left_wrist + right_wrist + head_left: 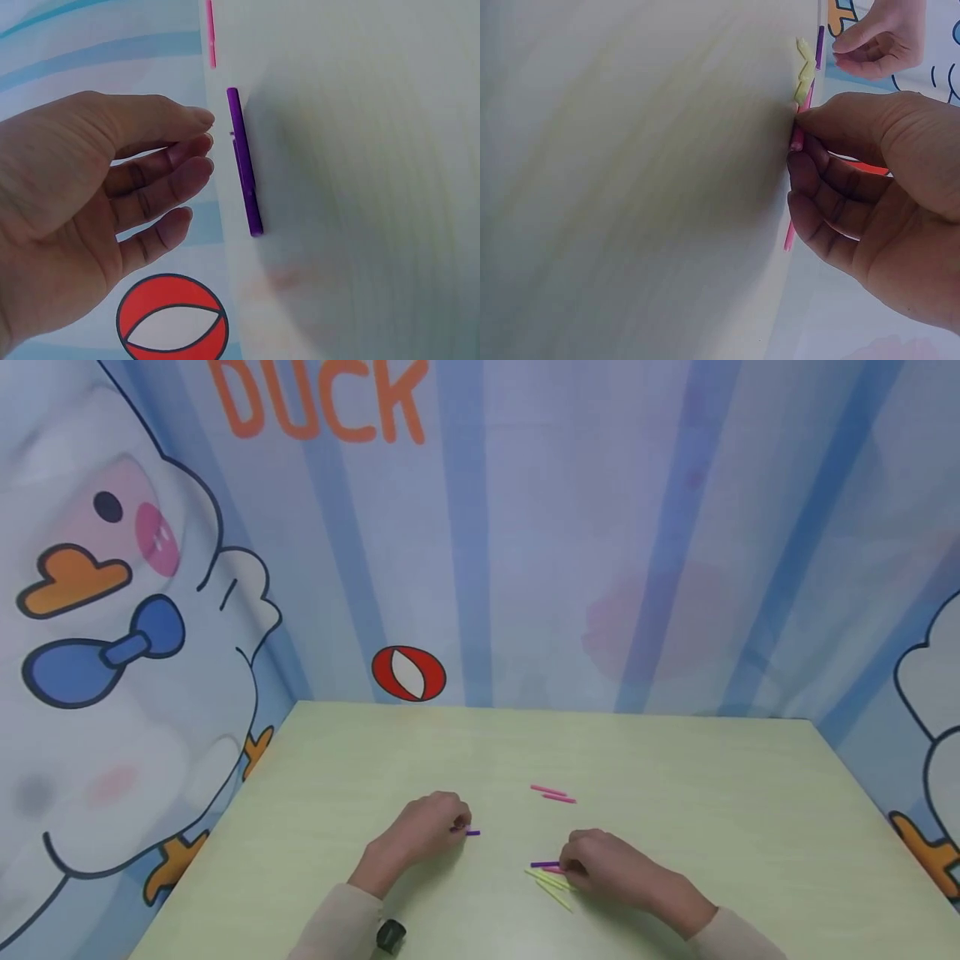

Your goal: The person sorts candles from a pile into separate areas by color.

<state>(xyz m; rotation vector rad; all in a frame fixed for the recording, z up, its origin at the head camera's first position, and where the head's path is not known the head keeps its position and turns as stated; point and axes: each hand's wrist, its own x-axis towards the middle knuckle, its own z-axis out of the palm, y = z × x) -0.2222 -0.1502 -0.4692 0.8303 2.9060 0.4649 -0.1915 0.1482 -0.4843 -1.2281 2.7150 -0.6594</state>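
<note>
My left hand point(429, 828) hovers at a pair of purple sticks point(244, 161) lying together on the table. Its fingers are loosely bent, and in the left wrist view a gap shows between the fingertips and the sticks. Farther right, my right hand point(617, 870) pinches a pink stick point(797, 139) between thumb and fingers, low at the tabletop. Beside those fingers lie another purple stick point(543, 864) and several yellow sticks point(553, 895), some crossing each other. The right hand covers part of this little pile.
Two pink sticks point(553, 793) lie farther back on the pale yellow table point(675, 768). A curtain point(540, 543) with printed ducks and blue stripes hangs behind the table. A small black object point(391, 935) shows at the left sleeve.
</note>
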